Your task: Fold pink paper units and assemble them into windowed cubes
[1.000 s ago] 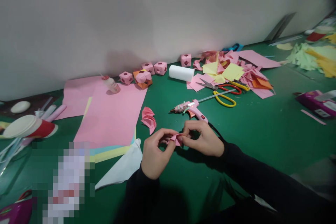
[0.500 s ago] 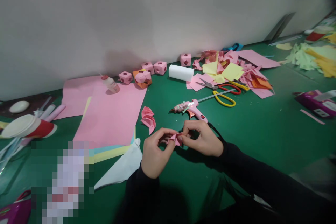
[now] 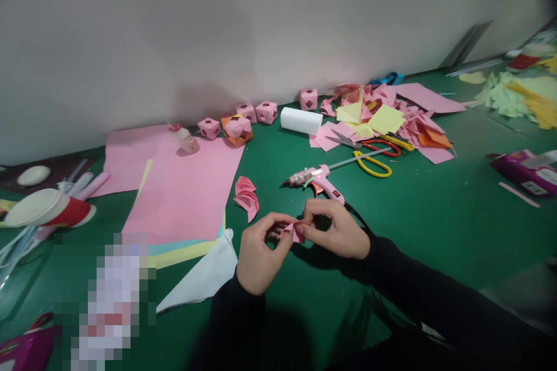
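Folded pink paper [image 3: 297, 234] is held over the green table [image 3: 439, 214], pinched between the thumb and fingers of the left hand [image 3: 261, 255] and those of the right hand [image 3: 335, 229]. Both grips are narrow, closed on that one piece. Just beyond the right hand, a pink glue gun [image 3: 321, 176] is laid down, with red-handled scissors [image 3: 381, 147] behind it. Beyond the left hand, small folded pink pieces [image 3: 247, 202] are set beside a large pink sheet [image 3: 187, 197]. Farther back, a white roll [image 3: 301, 121] is placed near the wall [image 3: 270, 23].
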Tool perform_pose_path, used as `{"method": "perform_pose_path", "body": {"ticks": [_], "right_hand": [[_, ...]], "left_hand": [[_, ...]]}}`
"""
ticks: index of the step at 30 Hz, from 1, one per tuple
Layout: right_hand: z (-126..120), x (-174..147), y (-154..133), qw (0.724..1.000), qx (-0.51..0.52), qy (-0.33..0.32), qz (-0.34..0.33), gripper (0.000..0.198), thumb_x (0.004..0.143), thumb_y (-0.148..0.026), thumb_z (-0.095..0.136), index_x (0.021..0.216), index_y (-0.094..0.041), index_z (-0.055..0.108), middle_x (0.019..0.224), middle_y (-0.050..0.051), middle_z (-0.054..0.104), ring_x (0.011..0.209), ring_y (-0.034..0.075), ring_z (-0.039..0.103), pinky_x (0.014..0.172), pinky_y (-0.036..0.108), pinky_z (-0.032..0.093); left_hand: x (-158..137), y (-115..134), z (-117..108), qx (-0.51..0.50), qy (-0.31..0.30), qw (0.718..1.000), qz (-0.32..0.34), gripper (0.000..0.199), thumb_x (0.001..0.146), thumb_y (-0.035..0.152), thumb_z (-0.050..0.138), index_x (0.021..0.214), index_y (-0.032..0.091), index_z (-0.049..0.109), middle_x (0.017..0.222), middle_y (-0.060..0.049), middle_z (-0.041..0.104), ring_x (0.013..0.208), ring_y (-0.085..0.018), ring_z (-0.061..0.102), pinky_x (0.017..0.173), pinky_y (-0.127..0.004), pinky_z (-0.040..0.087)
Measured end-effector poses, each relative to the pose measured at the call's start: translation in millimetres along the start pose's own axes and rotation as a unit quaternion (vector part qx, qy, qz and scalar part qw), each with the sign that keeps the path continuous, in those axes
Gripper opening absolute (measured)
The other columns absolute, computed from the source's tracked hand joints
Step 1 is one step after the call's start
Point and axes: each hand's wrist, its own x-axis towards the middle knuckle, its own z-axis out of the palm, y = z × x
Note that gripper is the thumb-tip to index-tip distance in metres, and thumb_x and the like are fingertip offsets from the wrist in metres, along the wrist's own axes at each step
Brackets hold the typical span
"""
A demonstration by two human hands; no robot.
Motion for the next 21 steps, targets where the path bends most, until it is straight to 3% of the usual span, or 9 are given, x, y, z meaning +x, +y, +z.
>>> {"method": "perform_pose_path", "body": {"ticks": [10, 15, 18, 21], "right_hand": [[10, -1, 2, 0.996, -0.070, 0.057, 0.000, 0.006, 0.082, -0.020, 0.068, 0.078, -0.018, 0.063, 0.068, -0.001, 0.058, 0.059, 0.012, 0.050, 0.055, 0.025, 0.038], [11, 0, 5, 0.988, -0.101, 0.109, -0.036, 0.023, 0.079, -0.015, 0.071, 0.075, -0.021, 0.050, 0.074, -0.001, 0.057, 0.066, 0.013, 0.052, 0.061, 0.026, 0.042], [12, 1, 7, 0.986, -0.091, 0.120, -0.065, 0.023, 0.079, -0.011, 0.072, 0.074, -0.020, 0.052, 0.082, 0.002, 0.062, 0.079, 0.016, 0.058, 0.071, 0.028, 0.046], [14, 0, 9, 0.984, -0.090, 0.135, -0.067, 0.019, 0.079, -0.013, 0.074, 0.078, -0.020, 0.057, 0.086, 0.004, 0.065, 0.084, 0.018, 0.060, 0.069, 0.028, 0.047]], "left_hand": [[1, -5, 0, -0.007, 0.041, 0.998, -0.053, 0.013, 0.079, 0.019, 0.059, 0.083, 0.018, 0.071, 0.077, -0.002, 0.075, 0.069, -0.013, 0.070, 0.062, -0.020, 0.054], [2, -8, 4, -0.014, 0.062, 0.995, -0.073, 0.014, 0.078, 0.022, 0.059, 0.084, 0.017, 0.071, 0.080, -0.003, 0.075, 0.069, -0.013, 0.069, 0.063, -0.021, 0.055], [1, -9, 8, -0.020, 0.083, 0.993, -0.085, 0.015, 0.076, 0.023, 0.060, 0.084, 0.017, 0.071, 0.081, -0.004, 0.075, 0.072, -0.014, 0.070, 0.064, -0.022, 0.056], [0, -8, 12, -0.023, 0.106, 0.990, -0.089, 0.015, 0.076, 0.024, 0.060, 0.083, 0.017, 0.071, 0.080, -0.004, 0.074, 0.071, -0.015, 0.069, 0.064, -0.022, 0.056]]}}
